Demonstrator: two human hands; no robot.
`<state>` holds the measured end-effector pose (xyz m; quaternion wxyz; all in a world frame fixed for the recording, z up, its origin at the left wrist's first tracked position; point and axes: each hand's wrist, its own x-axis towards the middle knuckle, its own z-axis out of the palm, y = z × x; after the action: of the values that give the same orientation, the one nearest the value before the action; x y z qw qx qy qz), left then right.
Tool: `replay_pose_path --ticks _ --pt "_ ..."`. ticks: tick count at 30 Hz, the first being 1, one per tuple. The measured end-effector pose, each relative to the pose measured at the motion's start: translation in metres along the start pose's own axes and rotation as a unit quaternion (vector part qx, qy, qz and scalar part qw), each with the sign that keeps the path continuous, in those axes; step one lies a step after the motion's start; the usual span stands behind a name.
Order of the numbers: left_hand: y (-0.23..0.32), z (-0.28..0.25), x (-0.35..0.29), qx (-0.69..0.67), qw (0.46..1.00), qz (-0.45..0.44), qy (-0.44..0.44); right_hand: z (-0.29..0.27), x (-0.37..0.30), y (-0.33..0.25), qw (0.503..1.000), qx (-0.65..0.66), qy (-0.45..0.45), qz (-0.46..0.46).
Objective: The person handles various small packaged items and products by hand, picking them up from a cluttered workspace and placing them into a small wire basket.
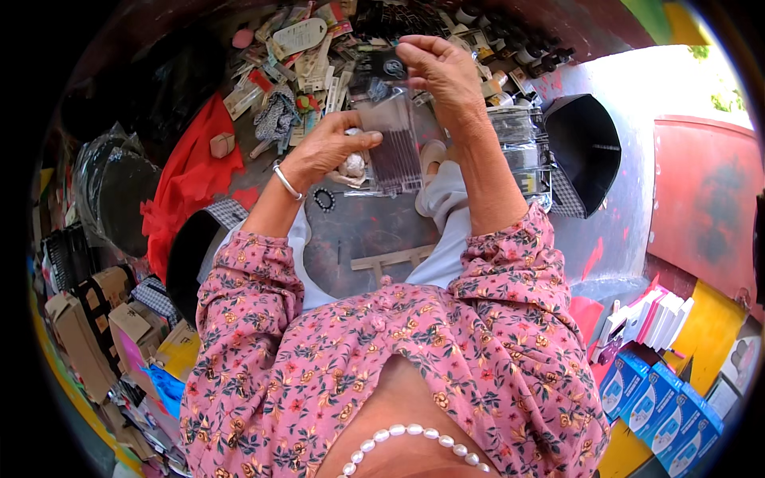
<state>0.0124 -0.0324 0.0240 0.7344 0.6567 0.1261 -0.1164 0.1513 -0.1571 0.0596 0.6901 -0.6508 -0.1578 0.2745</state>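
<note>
A clear plastic packet of thin dark sticks [398,151] with a black top part hangs between my hands above the floor. My left hand [335,147] grips its left side, thumb lying across the plastic. At the upper end, my right hand [446,76] pinches the packet's top corner between thumb and fingers. Just below my left fingers shows a whitish crumpled lump [353,165]; whether the hand touches it I cannot tell. A dark beaded bracelet [324,199] lies on the floor beneath my left wrist.
A pile of small packaged goods [303,72] spreads ahead. Similar clear packets [518,143] stand right of my right forearm, beside a black open container [586,155]. Red cloth [187,183] lies at the left. Blue boxes [665,414] and cardboard boxes [76,342] flank me.
</note>
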Motion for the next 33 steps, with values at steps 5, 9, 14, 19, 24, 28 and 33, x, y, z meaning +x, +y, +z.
replay_pose_path --ticks 5,9,14,19,24,28,33 --pt "0.007 -0.004 0.003 -0.073 0.994 -0.033 0.069 0.003 -0.004 0.002 0.994 -0.032 -0.022 0.099" --pt "0.002 -0.012 0.006 -0.232 0.968 -0.013 0.093 0.010 -0.016 0.012 0.987 -0.159 -0.017 0.020" --pt "-0.038 -0.034 0.021 -0.455 0.879 -0.061 0.130 0.043 -0.038 0.007 0.904 -0.323 -0.069 -0.273" --pt "-0.034 -0.028 0.024 -0.567 0.822 -0.027 0.042 0.062 -0.049 0.027 0.804 -0.479 -0.158 -0.314" --pt "-0.044 -0.048 0.027 -0.601 0.799 -0.030 -0.002 0.062 -0.040 0.043 0.733 -0.494 -0.149 -0.443" --pt "-0.031 -0.044 0.022 -0.538 0.830 -0.050 0.137 0.056 -0.050 0.021 0.883 -0.336 -0.209 -0.252" --pt "-0.027 -0.036 0.026 -0.510 0.828 0.014 0.232 0.011 -0.021 -0.009 0.989 0.123 -0.044 -0.071"
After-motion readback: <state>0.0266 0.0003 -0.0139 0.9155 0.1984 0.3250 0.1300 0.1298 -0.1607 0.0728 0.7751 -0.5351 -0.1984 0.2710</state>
